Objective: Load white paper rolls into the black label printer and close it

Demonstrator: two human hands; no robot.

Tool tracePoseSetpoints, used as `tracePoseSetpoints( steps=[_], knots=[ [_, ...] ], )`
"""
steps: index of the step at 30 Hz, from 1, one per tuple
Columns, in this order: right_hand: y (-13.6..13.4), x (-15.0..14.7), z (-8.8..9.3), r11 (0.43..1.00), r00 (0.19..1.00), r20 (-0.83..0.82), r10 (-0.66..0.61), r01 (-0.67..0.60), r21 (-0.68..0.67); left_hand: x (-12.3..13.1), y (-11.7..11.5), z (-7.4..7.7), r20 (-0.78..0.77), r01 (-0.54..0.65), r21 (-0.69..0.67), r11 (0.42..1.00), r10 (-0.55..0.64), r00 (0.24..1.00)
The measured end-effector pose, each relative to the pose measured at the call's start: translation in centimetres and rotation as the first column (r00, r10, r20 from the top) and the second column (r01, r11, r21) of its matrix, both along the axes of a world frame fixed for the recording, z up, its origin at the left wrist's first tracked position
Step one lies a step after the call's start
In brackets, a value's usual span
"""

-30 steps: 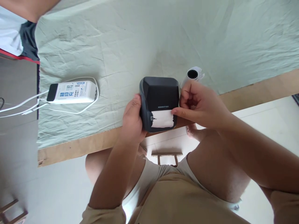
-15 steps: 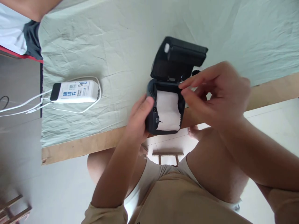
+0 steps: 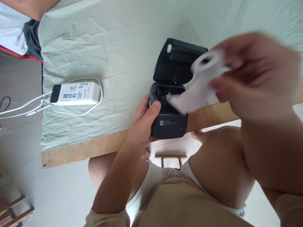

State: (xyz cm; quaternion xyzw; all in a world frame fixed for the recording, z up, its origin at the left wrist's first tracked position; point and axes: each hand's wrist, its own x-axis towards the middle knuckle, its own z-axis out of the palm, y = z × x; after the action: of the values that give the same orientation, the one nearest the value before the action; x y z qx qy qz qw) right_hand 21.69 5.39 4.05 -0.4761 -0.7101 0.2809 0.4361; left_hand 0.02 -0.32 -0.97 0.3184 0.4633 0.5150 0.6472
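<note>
My left hand [image 3: 145, 118] is wrapped round the left side of a small dark portable printer [image 3: 169, 127], its thumb on the edge of the body. The printer's lid [image 3: 175, 60] stands open, with a black roller inside it. Between the fingers of my right hand [image 3: 253, 72], smeared by motion, is a small roll of white paper [image 3: 205, 78]. The roll is up and to the right of the printer, and its loose end trails down over the paper bay [image 3: 164, 97]. Part of the lid is hidden behind the roll.
A white power bank [image 3: 78, 93] with white cables lies on the pale green cloth [image 3: 113, 63] to the left. The table's bare wooden edge [image 3: 87, 148] runs in front of me. Another person's arm [image 3: 35, 8] shows at the top left. Wooden stool parts [image 3: 19, 211] stand at the lower left.
My right hand has lifted the paper roll out of the printer's bay and moved up and right with it. The left hand still holds the printer, nearly in place.
</note>
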Motion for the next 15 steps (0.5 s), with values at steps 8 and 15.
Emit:
tracePoseSetpoints(
  steps=[8, 15],
  knots=[
    [4.2, 5.5, -4.1, 0.919, 0.873, -0.292, -0.391, 0.351, -0.182, -0.3, 0.0, -0.4, 0.035, 0.021, -0.009, 1.000, -0.021, 0.999],
    [4.7, 7.5, -6.1, 0.925, 0.888, 0.265, -0.376, 0.377, 0.046, -0.3, -0.1, -0.5, 0.004, 0.005, 0.014, 1.000, -0.005, 1.000]
  ],
)
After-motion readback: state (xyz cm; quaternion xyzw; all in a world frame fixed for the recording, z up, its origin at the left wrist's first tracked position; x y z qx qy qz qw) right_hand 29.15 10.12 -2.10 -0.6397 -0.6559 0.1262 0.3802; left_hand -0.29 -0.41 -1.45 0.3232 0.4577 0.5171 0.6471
